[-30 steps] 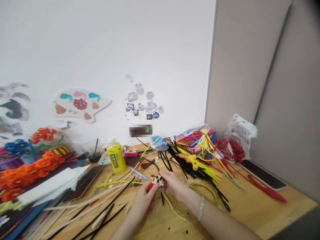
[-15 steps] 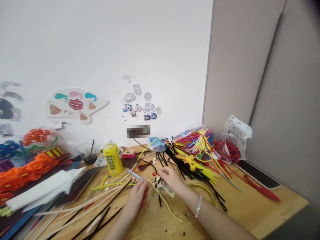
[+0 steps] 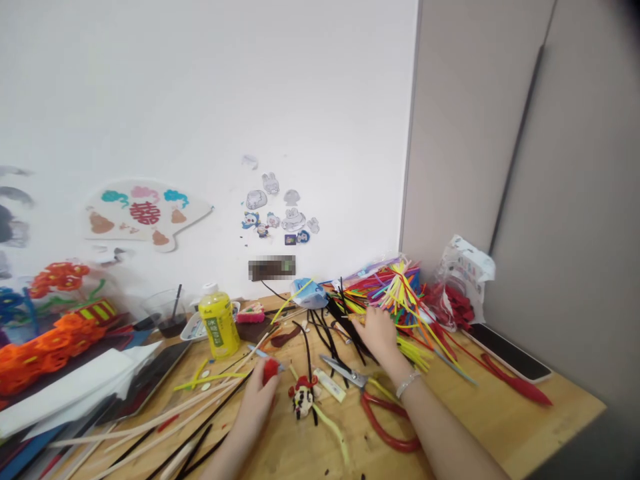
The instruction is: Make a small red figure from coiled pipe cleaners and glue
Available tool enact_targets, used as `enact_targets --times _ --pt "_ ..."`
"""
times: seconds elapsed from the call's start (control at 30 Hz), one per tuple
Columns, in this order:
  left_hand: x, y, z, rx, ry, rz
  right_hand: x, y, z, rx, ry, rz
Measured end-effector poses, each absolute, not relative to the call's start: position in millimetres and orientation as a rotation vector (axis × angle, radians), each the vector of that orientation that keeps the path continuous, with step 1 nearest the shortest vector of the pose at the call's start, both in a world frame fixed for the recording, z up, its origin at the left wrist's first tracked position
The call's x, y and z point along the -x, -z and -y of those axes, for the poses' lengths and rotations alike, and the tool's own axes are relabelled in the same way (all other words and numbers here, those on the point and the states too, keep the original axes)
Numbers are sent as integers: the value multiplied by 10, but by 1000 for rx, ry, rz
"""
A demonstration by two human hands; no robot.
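My left hand (image 3: 255,393) rests low on the wooden table, its fingers closed on a red pipe cleaner piece (image 3: 271,371). A small pipe-cleaner figure (image 3: 303,398), black and white with a red top, lies just right of that hand, touching neither hand. My right hand (image 3: 377,333) reaches into the heap of coloured pipe cleaners (image 3: 385,297), fingertips among the black and yellow stems. Below its wrist lie red-handled scissors (image 3: 370,400).
A yellow drink bottle (image 3: 219,323) and a clear cup with dark liquid (image 3: 170,313) stand at the back left. Orange pipe-cleaner flowers (image 3: 50,350) and white sheets (image 3: 65,387) lie at left. Long stems (image 3: 170,420) cover the front left. A plastic bag (image 3: 463,267) stands back right.
The figure has left my hands and lies on the table. My right hand has moved up and right into the heap, and the scissors now show near it.
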State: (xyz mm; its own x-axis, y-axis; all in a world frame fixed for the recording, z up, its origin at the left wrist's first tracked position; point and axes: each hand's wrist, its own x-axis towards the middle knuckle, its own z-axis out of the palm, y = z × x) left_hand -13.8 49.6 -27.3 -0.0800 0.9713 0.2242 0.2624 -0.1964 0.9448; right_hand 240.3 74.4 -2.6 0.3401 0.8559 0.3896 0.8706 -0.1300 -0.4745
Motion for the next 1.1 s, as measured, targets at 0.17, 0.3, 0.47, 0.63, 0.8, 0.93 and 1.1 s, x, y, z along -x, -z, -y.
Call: enact_targets --times 0.17,0.3,0.47,0.63,0.8,0.93,1.1 --pt "148 319 -533 -1668 -1333 -1352 -2632 217 -882 2181 -43 1350" --pt "180 359 -575 -1696 -1336 -1395 -2650 233 -926 2158 -84 1300" --pt "202 366 -584 -1718 -1414 -1449 -2771 135 -939 2026 -129 1224" --pt "185 362 -571 -1782 -1415 -1461 -2793 77 -921 1888 -127 1175" --pt "156 357 -529 -1801 -1328 -1498 -2776 115 -957 1793 -201 1114" --pt "103 307 -465 -1769 -1332 -1462 -2808 194 -1041 1663 -321 1047" --pt "-173 -64 -374 -1786 -1199 -1246 -2845 237 -1120 1478 -421 945"
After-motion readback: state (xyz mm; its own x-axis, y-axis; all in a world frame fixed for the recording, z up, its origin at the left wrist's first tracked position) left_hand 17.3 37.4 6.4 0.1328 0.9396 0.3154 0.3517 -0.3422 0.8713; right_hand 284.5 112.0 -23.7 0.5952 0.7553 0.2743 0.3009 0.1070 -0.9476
